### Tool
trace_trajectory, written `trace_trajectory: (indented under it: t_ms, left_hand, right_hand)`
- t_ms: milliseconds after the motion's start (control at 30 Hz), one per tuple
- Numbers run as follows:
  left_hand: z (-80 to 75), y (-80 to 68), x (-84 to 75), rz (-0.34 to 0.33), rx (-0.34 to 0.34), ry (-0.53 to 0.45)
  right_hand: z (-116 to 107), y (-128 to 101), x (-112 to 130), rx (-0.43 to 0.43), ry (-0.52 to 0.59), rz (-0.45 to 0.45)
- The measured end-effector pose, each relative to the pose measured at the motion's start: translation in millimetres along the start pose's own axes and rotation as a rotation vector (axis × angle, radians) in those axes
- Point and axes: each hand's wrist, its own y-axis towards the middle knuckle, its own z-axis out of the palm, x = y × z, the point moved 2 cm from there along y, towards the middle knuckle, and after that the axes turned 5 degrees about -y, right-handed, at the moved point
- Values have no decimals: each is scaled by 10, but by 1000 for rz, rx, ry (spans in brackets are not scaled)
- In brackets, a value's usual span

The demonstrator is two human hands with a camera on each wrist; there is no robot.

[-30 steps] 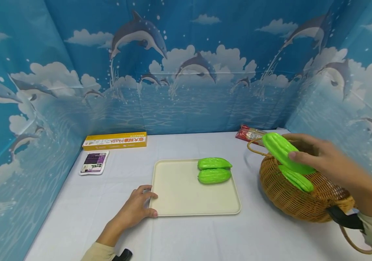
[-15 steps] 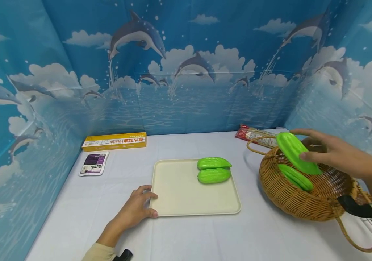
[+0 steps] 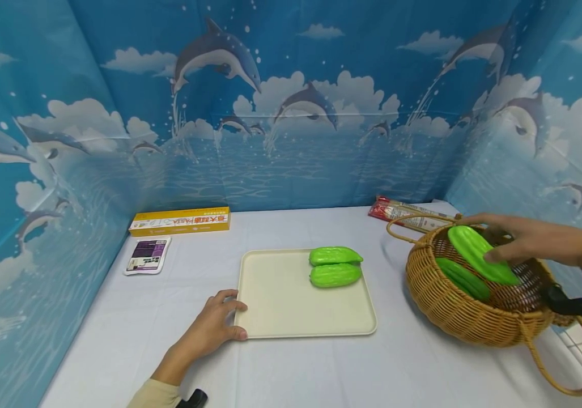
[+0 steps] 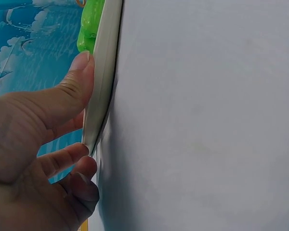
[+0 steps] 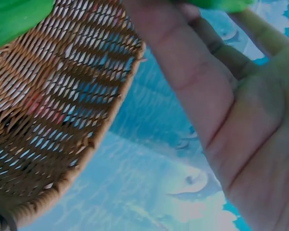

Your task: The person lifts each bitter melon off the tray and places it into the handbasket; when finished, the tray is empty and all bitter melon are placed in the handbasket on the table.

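Observation:
My right hand [image 3: 530, 241] pinches a green toy bitter melon [image 3: 479, 255] between thumb and fingers, at the opening of the round wicker basket [image 3: 446, 300]. Another bitter melon [image 3: 463, 279] lies inside the basket, below the held one. At the left, my left hand [image 3: 209, 326] grips the near left corner of a cream tray [image 3: 291, 306], its thumb on the rim [image 4: 98, 72] in the left wrist view. Two bitter melons [image 3: 335, 275] lie side by side at the tray's right end. In the right wrist view only a bit of the held melon [image 5: 226, 4] shows at the top.
A yellow pasta box [image 3: 179, 221] and a white and purple packet [image 3: 148, 255] lie at the back left. Behind the basket is a red packet [image 3: 387, 209]. The basket's loop handles [image 3: 571, 391] stick out at front and back. Dolphin-print curtains enclose the table.
My right hand has moved right and lower with the bitter melon, from above the basket's left rim to its opening. The left hand and tray have stayed put.

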Motion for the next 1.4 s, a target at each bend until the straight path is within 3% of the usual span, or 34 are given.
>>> trace_trajectory:
  t_ms: [100, 300, 600, 967, 1233, 1400]
  left_hand:
    - [0, 3, 0, 0, 0, 2]
    - [-2, -2, -8, 0, 2, -2]
    - [-12, -8, -16, 7, 1, -3]
    - [-7, 2, -2, 0, 3, -5]
    - [-13, 4, 11, 4, 5, -11]
    - [-12, 6, 20, 8, 7, -12]
  right_hand:
    - [-2, 49, -74, 65, 28, -1]
    - [30, 165, -134, 240, 207, 56]
    - [139, 319, -148, 359, 298, 103]
    - [201, 441, -283, 387, 387, 192]
    - [260, 487, -432, 480, 507, 161]
    - [278, 485, -453, 467, 494, 165]
